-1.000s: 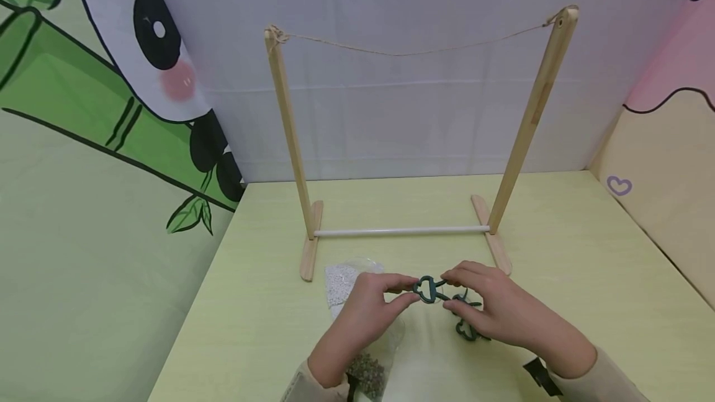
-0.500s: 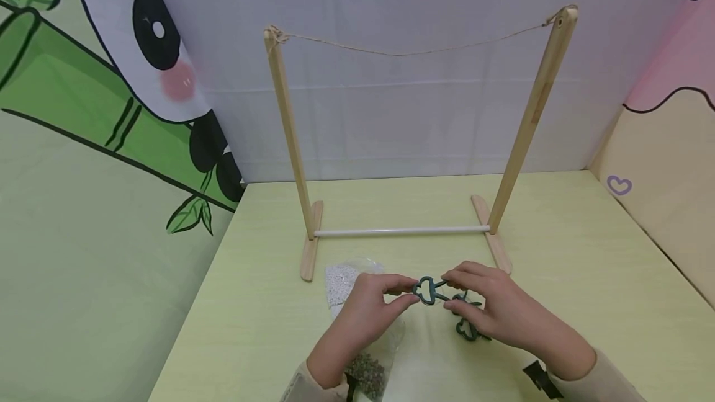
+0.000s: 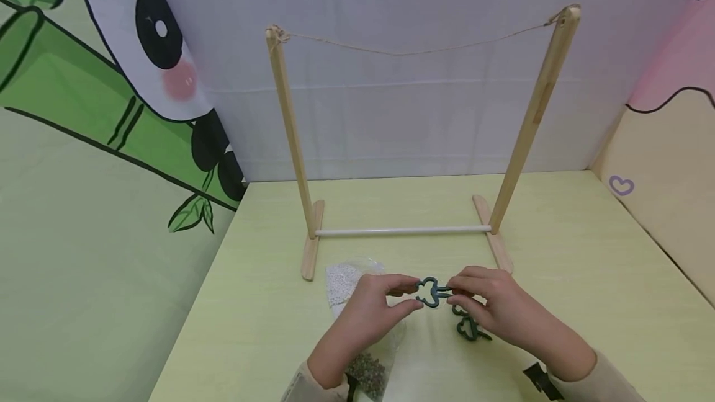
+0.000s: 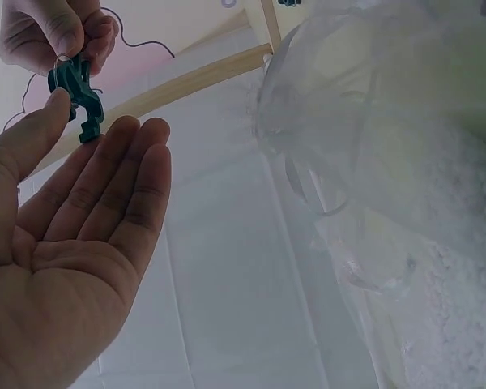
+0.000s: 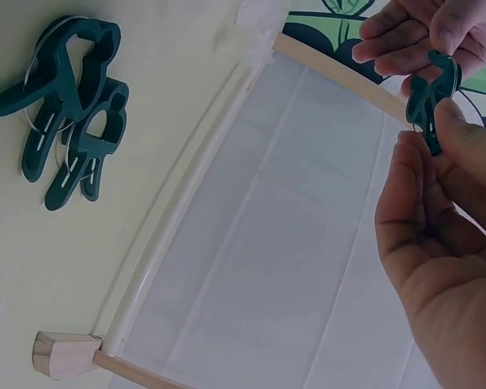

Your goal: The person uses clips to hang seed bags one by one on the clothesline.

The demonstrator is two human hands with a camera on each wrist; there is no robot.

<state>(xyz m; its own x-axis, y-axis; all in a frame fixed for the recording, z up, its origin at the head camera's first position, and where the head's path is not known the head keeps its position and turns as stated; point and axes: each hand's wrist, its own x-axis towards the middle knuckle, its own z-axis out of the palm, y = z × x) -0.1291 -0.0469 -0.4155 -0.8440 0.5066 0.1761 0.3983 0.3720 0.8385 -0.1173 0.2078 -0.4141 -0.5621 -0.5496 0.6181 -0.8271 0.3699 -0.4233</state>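
Observation:
Both hands hold one dark green plastic clip [image 3: 429,292] just above the yellow-green table [image 3: 558,265]. My left hand [image 3: 412,298] pinches its left, looped end between thumb and fingers. My right hand [image 3: 454,295] pinches the handle end on the right. In the left wrist view my left hand [image 4: 85,121] lies with its thumb and fingertips against the clip [image 4: 74,85]. The right wrist view shows my right hand [image 5: 437,134] with its thumb on the clip [image 5: 431,96]. Two more green clips [image 3: 468,326] [image 5: 65,113] lie on the table under my right hand.
A wooden rack [image 3: 533,116] with a sagging string [image 3: 408,53] and a white bottom rod [image 3: 402,231] stands behind the hands. A clear bag of white granules [image 3: 341,281] [image 4: 437,267] lies beneath my left hand, with brownish grains [image 3: 365,374] near my wrist. Printed cloth walls surround the table.
The clip has turned so its handles point right. My right hand's fingers have shifted onto the handle end and risen slightly off the loose clips. The left hand has barely moved.

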